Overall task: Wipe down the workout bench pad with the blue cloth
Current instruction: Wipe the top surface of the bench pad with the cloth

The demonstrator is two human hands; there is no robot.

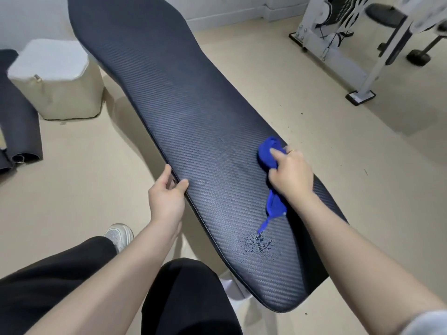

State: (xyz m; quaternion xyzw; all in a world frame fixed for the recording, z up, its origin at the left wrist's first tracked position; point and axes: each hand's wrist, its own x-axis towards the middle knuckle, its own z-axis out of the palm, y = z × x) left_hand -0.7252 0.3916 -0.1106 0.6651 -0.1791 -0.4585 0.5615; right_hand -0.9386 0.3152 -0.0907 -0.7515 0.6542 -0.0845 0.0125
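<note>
**Wiping the pad with one hand while the other steadies it**

Bracing the long black bench pad [193, 131] looks to be the job of the left hand [165, 197]: its thumb lies on the textured top and its fingers curl down over the near edge, so the hand clamps the rim. That grip probably keeps the pad from rocking under the wiping pressure.

The right hand [290, 175] is closed around the blue cloth [267, 153], which is bunched into a wad. Most of the wad bulges out ahead of the thumb and presses on the pad near its far edge; a loose tail hangs out behind the heel of the hand and trails back toward the person. Bunching the cloth likely gives a thicker, firmer wiping face than a flat sheet would.

The two hands are well apart, on opposite edges of the pad, with a bare strip of ribbed surface between them. Just behind the cloth's tail, closer to the person than either hand, a patch of water droplets [257, 243] sits on the pad, not yet wiped. Beyond both hands the pad runs away upward, dull and faintly streaked in places. Judging by that, much of the surface is left to cover, the wet patch being the obvious next target.
</note>
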